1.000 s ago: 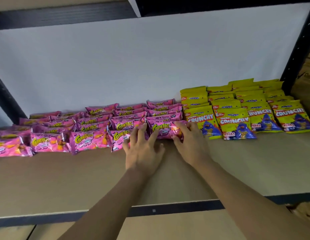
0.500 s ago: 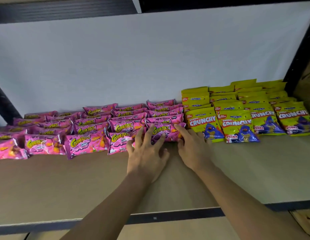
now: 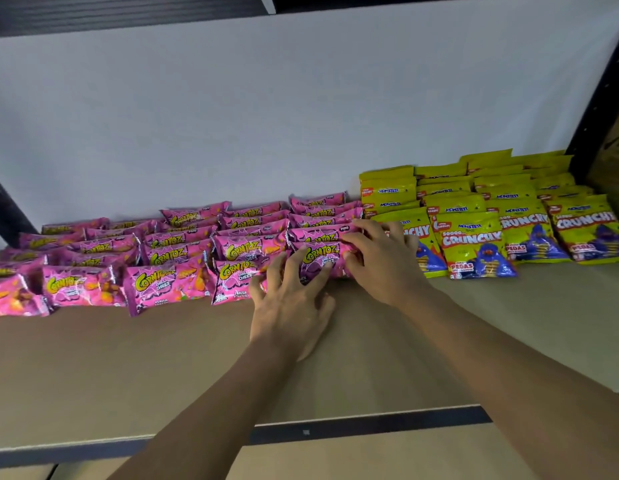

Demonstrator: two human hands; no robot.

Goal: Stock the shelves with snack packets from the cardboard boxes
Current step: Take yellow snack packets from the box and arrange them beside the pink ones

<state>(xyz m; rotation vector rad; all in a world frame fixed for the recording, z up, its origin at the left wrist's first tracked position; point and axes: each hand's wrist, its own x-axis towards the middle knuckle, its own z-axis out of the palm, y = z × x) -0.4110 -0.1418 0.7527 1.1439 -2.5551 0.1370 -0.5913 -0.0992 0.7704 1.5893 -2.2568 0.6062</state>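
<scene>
Both hands were down on the shelf (image 3: 128, 358) and on one pink Cornitoz packet (image 3: 320, 253), at the near right end of the pink rows (image 3: 183, 240)! Left hand (image 3: 290, 306) sat clawed, its bent fingertips on the packet's face and near-left edge. Right hand (image 3: 380, 261) gripped the packet's right end, fingers curled over the top. That packet lay in the front line, just beside the yellow Crunchy packets (image 3: 529, 223), which ran back on the right toward the white back panel (image 3: 301, 116).
</scene>
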